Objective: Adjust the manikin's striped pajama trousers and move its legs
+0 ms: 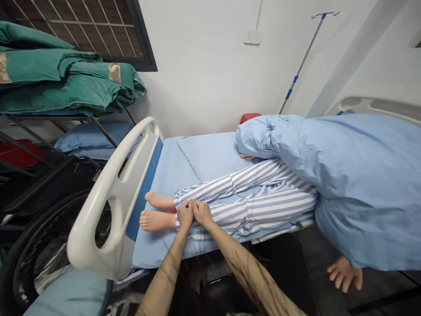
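Note:
A care manikin with bare feet (158, 220) lies on a bed, in blue-and-white striped pajama trousers (272, 204). My left hand (185, 214) is closed on the trouser leg near the ankle. Right beside it, touching, my right hand (202, 213) is closed on the same nearer leg, just above the hem. The fingertips of both hands are partly hidden. A light blue quilt (358, 166) covers the manikin's upper body, and one manikin hand (345, 273) hangs out beneath its near edge.
A white footboard (112, 188) closes the bed's left end, with a wheelchair wheel (29, 254) beyond it. Folded green bedding (75, 83) lies on a rack at the far left. By the wall stand a drip pole (302, 63) and a red object (250, 117), mostly hidden.

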### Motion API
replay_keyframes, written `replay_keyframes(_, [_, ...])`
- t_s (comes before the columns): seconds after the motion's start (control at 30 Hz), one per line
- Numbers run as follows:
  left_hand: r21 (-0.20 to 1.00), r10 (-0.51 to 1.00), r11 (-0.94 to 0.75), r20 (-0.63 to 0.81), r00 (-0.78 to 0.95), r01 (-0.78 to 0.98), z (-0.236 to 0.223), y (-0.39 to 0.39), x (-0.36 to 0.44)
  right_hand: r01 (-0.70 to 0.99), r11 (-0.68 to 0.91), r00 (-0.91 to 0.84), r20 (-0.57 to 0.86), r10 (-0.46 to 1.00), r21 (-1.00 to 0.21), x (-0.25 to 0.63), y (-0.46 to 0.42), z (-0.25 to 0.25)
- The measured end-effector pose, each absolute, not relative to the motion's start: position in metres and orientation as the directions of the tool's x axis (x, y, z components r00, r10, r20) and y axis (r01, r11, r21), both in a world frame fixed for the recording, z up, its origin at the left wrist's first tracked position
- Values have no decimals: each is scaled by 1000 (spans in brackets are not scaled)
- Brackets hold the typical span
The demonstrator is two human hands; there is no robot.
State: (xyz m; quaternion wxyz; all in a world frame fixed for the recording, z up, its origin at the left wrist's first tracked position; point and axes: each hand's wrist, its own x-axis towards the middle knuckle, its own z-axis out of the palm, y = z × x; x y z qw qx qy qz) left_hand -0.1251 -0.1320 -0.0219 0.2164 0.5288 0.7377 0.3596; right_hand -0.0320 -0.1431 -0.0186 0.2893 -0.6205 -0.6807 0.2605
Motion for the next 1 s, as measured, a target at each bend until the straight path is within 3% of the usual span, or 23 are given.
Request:
replay_keyframes(0.13, [899, 897, 97, 107, -429, 428, -10, -124, -111, 626, 65, -20, 68, 997, -777, -29, -135, -21])
replay_keyframes(0.3, [854, 909, 180, 45, -415, 489, -19, -130, -96, 533, 5, 73, 52, 996, -846, -30, -135, -17])
replay_keyframes(0.57, [773, 925, 197, 57, -376, 603, -22, -130, -93, 699, 182, -76, 181, 981, -691, 1, -141, 14])
replay_keyframes(0.73, [789, 936, 170, 58, -348, 590, -20, -131, -93, 780, 106, -51, 107, 993, -616, 6, -145, -6])
replay_keyframes(0.87, [886, 958, 123, 12, -287, 446, -16, -127, -101, 734, 104, -39, 112, 993, -672, 6, -143, -17])
replay_keyframes(1.0, [935, 941, 126, -7, -337, 331, -14, -127, -100, 643, 67, 7, 93, 996, -763, 11, -138, -17])
